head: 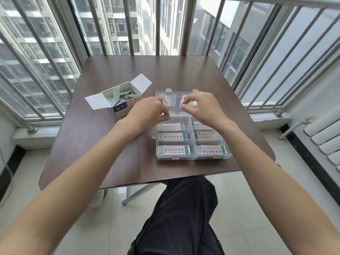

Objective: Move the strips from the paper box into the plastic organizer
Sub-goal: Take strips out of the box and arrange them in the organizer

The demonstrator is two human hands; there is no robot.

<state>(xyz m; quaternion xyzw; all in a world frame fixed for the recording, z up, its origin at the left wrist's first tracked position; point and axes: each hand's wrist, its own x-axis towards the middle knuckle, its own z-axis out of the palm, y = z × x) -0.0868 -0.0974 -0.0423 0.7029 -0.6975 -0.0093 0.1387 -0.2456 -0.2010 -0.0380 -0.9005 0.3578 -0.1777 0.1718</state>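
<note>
Strips (173, 150) were seen filling the plastic organizer (193, 157); its lid (172, 102) was pinched by left hand (148, 115) and right hand (199, 109).

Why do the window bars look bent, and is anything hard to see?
Head view: the wide-angle lens bows the window bars; daylight glares off the clear organizer lid; the right hand pinches something small and white, too blurred to identify.
</note>
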